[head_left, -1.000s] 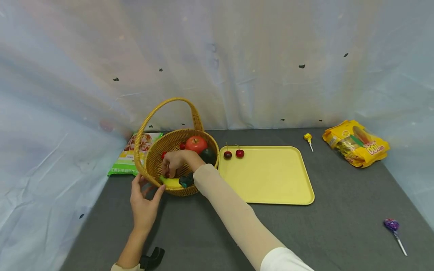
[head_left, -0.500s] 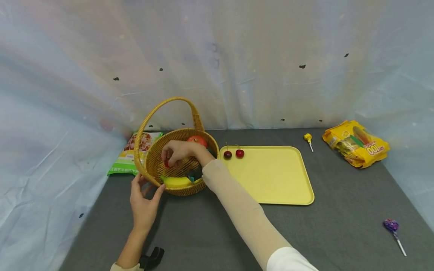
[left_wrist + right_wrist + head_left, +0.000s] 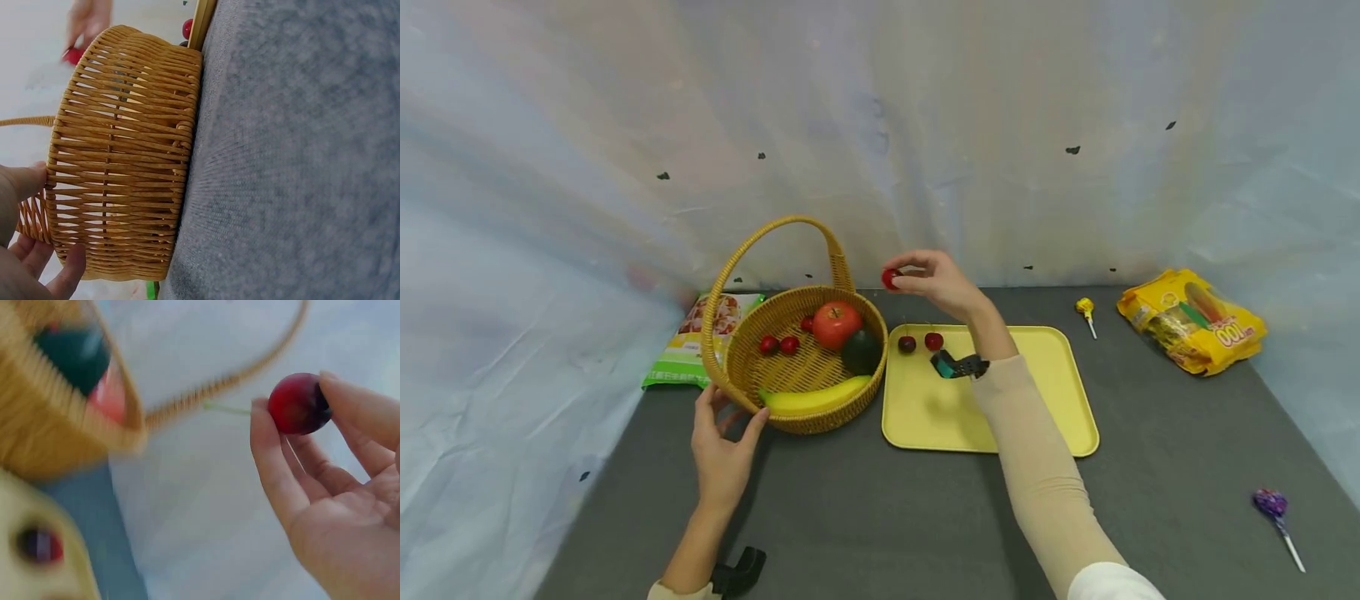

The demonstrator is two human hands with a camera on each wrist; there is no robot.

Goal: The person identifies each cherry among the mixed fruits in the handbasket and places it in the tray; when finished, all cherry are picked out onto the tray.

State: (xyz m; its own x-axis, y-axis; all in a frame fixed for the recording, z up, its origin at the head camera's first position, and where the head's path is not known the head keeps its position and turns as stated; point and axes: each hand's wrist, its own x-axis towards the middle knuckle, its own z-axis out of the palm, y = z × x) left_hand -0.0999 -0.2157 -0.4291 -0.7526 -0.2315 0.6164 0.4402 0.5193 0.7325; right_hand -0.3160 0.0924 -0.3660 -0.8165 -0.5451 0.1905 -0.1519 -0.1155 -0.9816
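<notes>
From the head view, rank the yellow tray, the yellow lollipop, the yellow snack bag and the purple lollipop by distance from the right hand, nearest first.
Measured from the right hand:
1. Yellow tray, just below and in front of the hand.
2. Yellow lollipop, to the hand's right near the back.
3. Yellow snack bag, farther right at the table's edge.
4. Purple lollipop, far right, nearest the camera.

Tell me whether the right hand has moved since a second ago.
Yes. The right hand rose out of the basket and went right, toward the tray, pinching a cherry.
</notes>
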